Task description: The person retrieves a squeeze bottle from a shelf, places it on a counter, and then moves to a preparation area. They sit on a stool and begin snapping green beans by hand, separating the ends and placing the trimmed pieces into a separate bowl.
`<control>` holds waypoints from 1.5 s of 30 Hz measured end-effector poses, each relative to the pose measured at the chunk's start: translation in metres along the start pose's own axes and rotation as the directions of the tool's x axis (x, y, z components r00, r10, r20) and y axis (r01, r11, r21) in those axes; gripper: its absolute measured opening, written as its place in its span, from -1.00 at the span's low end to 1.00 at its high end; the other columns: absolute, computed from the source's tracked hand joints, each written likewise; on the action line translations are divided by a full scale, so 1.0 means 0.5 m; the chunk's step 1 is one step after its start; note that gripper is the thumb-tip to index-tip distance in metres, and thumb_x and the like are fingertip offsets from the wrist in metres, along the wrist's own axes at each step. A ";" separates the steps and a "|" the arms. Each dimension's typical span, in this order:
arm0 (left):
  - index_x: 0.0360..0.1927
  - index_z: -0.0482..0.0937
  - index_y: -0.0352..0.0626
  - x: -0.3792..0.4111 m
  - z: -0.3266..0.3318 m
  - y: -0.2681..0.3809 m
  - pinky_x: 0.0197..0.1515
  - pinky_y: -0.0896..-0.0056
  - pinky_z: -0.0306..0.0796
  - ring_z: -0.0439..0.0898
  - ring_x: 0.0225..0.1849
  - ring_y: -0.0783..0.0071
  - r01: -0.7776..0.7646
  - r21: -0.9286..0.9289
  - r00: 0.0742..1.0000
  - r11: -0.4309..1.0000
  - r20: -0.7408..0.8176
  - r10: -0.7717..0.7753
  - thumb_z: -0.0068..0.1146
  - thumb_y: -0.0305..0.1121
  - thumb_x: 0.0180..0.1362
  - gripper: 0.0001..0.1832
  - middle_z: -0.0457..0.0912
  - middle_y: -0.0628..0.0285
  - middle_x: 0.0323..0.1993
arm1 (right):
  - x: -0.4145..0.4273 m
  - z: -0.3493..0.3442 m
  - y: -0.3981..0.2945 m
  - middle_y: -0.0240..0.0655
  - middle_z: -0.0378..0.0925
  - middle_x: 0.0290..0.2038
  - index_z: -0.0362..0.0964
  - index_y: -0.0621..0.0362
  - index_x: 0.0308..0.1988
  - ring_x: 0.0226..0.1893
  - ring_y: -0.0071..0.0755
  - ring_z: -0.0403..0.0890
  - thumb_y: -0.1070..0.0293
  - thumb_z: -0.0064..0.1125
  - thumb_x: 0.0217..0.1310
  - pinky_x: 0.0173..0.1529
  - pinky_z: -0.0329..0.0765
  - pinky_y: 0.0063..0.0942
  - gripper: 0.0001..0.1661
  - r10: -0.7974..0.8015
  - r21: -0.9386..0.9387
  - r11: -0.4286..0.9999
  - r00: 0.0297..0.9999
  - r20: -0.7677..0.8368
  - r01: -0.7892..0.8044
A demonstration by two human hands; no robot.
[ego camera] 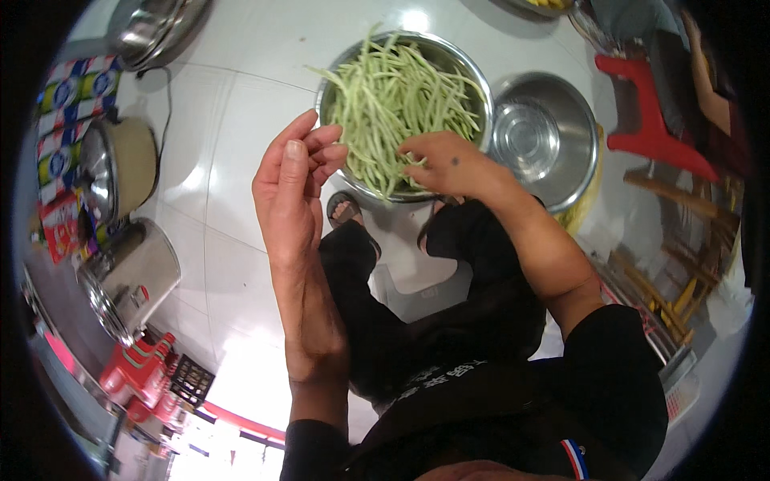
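Note:
A large steel basin stands on the floor before me, heaped with long green beans. My left hand is raised at the basin's left edge, its fingers loosely curled and apart. Nothing shows in it. Over the near right part of the heap, my right hand has its thumb and fingers down among the beans. Whether they are closed on any bean is hard to make out. Touching the basin on its right is a second steel basin, with no beans visible inside.
A red plastic stool and a seated person are at the right. Wooden stools stand nearer. On the left are a beige pot, a steel pot and a power cord. More steel bowls lie far left.

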State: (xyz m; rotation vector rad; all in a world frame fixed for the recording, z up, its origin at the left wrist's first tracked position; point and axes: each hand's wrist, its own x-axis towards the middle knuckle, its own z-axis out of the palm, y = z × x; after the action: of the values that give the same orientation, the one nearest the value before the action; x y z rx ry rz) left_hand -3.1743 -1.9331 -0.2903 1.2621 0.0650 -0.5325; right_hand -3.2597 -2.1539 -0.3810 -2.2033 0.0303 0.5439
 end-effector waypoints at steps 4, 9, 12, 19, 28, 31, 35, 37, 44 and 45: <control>0.24 0.42 -0.36 -0.101 -0.012 0.021 0.01 0.30 0.53 0.62 -0.15 0.34 -0.081 -0.179 0.996 0.981 -0.057 0.072 0.03 -0.14 0.40 -0.48 0.63 0.05 -0.04 | -0.051 -0.030 0.016 -0.01 0.64 -0.16 0.50 0.21 0.05 -0.12 -0.04 0.67 0.21 0.22 0.10 -0.08 0.59 -0.20 -0.48 0.058 0.059 0.997 0.988 -0.146 -0.050; 0.22 0.45 -0.33 -0.159 -0.001 -0.024 -0.11 0.44 0.54 0.60 -0.25 0.44 -0.095 -0.065 0.992 0.993 -0.086 0.090 0.02 -0.13 0.41 -0.50 0.63 0.10 -0.12 | -0.107 0.038 0.027 -0.06 0.66 -0.24 0.58 0.16 -0.12 -0.22 -0.05 0.67 0.29 0.10 0.17 -0.12 0.57 -0.11 -0.69 -0.098 -0.113 0.991 0.956 -0.277 0.069; 0.21 0.46 -0.34 -0.150 0.025 -0.036 -0.17 0.50 0.53 0.61 -0.25 0.49 -0.082 0.114 0.997 0.990 0.007 0.082 0.07 -0.13 0.38 -0.49 0.65 0.11 -0.08 | -0.236 0.051 -0.018 -0.06 0.63 -0.33 0.58 0.15 -0.29 -0.26 0.09 0.63 0.32 0.07 0.18 -0.16 0.54 -0.05 -0.80 -0.202 -0.119 0.978 0.900 -0.386 0.169; 0.10 0.55 -0.32 -0.124 -0.027 -0.159 -0.33 0.56 0.50 0.61 -0.38 0.55 -0.077 0.302 0.997 0.950 -0.006 0.082 0.13 -0.14 0.35 -0.55 0.71 0.13 -0.17 | -0.384 0.120 -0.039 -0.05 0.61 -0.33 0.58 0.17 -0.23 -0.25 0.13 0.61 0.30 0.07 0.20 -0.13 0.53 -0.05 -0.76 -0.252 -0.150 0.965 0.925 -0.286 0.216; 0.19 0.50 -0.35 -0.114 -0.022 -0.022 -0.07 0.45 0.54 0.66 -0.16 0.43 -0.140 0.387 0.990 0.912 0.042 0.134 0.06 -0.13 0.39 -0.50 0.68 0.06 -0.04 | -0.256 0.168 -0.009 0.01 0.67 -0.22 0.57 0.28 -0.04 -0.21 -0.05 0.70 0.24 0.20 0.15 -0.09 0.60 -0.25 -0.57 0.095 0.280 0.959 0.876 -0.472 0.047; 0.20 0.49 -0.37 -0.088 -0.015 -0.016 -0.05 0.46 0.54 0.66 -0.18 0.45 -0.110 0.317 0.993 0.942 -0.006 0.118 0.06 -0.15 0.39 -0.51 0.69 0.06 -0.05 | -0.149 0.170 0.038 0.00 0.68 -0.21 0.57 0.29 -0.03 -0.20 -0.06 0.71 0.21 0.25 0.14 -0.10 0.60 -0.27 -0.54 0.206 0.391 0.920 0.818 -0.538 0.025; 0.16 0.51 -0.38 -0.088 0.020 -0.002 -0.08 0.47 0.51 0.66 -0.21 0.50 -0.104 0.223 0.995 0.969 0.021 0.102 0.10 -0.20 0.36 -0.53 0.71 0.10 -0.12 | 0.018 0.215 0.152 -0.01 0.68 -0.17 0.57 0.27 -0.02 -0.14 0.03 0.69 0.18 0.27 0.14 -0.04 0.59 -0.19 -0.52 0.170 0.199 0.979 0.747 -0.642 -0.052; 0.16 0.51 -0.37 -0.071 0.016 0.019 -0.07 0.48 0.51 0.66 -0.20 0.50 -0.159 0.216 0.987 0.963 0.067 0.148 0.10 -0.19 0.36 -0.53 0.71 0.11 -0.11 | 0.090 0.246 0.183 -0.04 0.67 -0.19 0.57 0.26 -0.02 -0.13 0.08 0.67 0.16 0.27 0.14 -0.02 0.57 -0.14 -0.51 0.185 0.089 0.981 0.700 -0.689 -0.171; 0.21 0.50 -0.31 -0.036 -0.076 0.034 -0.02 0.44 0.49 0.65 -0.15 0.48 -0.135 0.383 0.991 0.914 0.057 0.122 0.08 -0.10 0.36 -0.48 0.69 0.10 -0.05 | 0.124 0.245 0.217 -0.13 0.55 -0.49 0.49 0.22 -0.45 -0.43 -0.07 0.58 0.25 0.23 -0.01 -0.25 0.51 -0.14 -0.76 0.340 0.175 0.941 0.788 -0.514 -0.291; 0.21 0.50 -0.31 -0.031 -0.081 0.037 -0.03 0.44 0.49 0.65 -0.15 0.48 -0.130 0.391 0.991 0.911 0.058 0.117 0.09 -0.11 0.36 -0.48 0.69 0.10 -0.05 | 0.109 0.227 0.200 -0.17 0.52 -0.52 0.47 0.22 -0.47 -0.46 -0.14 0.55 0.26 0.24 -0.02 -0.27 0.51 -0.19 -0.76 0.393 0.240 0.919 0.784 -0.481 -0.313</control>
State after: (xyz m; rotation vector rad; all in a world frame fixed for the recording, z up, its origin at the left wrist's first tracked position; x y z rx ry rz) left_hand -3.1706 -1.8867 -0.2819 1.6394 -0.1585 -0.4694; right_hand -3.2733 -2.1245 -0.5386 -2.1417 0.7687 0.1133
